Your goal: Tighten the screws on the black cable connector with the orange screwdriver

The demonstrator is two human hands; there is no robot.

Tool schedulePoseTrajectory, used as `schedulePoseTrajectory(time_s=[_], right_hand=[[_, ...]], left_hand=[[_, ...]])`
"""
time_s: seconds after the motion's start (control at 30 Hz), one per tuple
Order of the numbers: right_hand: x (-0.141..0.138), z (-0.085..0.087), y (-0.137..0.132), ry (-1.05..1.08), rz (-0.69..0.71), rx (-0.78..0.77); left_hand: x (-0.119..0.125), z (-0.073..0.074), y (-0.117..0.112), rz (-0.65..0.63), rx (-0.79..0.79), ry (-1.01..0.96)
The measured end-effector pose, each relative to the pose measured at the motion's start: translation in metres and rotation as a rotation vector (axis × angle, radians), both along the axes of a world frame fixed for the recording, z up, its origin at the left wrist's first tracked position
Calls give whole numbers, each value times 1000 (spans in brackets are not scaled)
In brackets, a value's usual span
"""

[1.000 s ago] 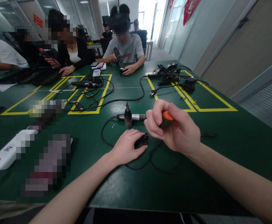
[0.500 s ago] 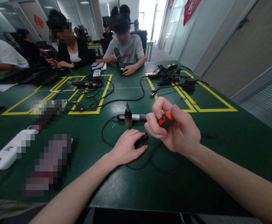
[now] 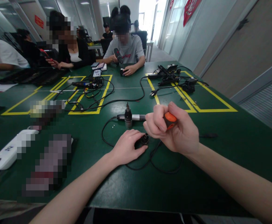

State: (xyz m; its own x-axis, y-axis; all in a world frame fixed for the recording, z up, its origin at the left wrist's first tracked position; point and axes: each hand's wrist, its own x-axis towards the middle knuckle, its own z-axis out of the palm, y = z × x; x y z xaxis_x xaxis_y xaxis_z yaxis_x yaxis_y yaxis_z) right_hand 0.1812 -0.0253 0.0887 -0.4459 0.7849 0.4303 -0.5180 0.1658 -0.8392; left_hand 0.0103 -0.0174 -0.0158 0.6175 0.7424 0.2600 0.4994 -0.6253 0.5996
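Observation:
My left hand [image 3: 128, 147] lies low on the table, its thumb and fingers closed around a black round part with a small metal tube end [image 3: 145, 137]. Above and to the right of it, my right hand [image 3: 173, 132] is wrapped around an orange-and-grey screwdriver handle [image 3: 170, 119]. The rounded orange end points toward me; the shaft is hidden by the fingers. A black and grey cylindrical piece with a metal tip [image 3: 128, 116] stands upright just beyond my left hand. Behind it lies a silver and black pen-shaped tool [image 3: 138, 117] with a black cable [image 3: 103, 133].
A white power strip [image 3: 7, 149] and a blurred-out flat object [image 3: 52, 158] lie at left. Cable heaps [image 3: 170, 76] rest farther back among yellow tape lines [image 3: 217, 110]. A thin dark object [image 3: 209, 135] lies right of my right hand. Across the table, a person [image 3: 124, 49] holds a dark tool.
My right hand has dropped slightly and rolled, turning the screwdriver handle so its orange end faces me more. My left hand and the black part have stayed in place.

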Motion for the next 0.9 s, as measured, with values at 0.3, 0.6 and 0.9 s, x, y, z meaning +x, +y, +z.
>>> schedulePoseTrajectory(time_s=[0.3,0.6,0.9], right_hand=[[5,-7,0,71,77,-3],[2,-7,2,92,-72,51],[-1,-5,-2,110,-21,-57]], left_hand=[[0,0,0,-7,10,-2],[0,0,0,2,12,-4],[0,1,0,-6,6,-3]])
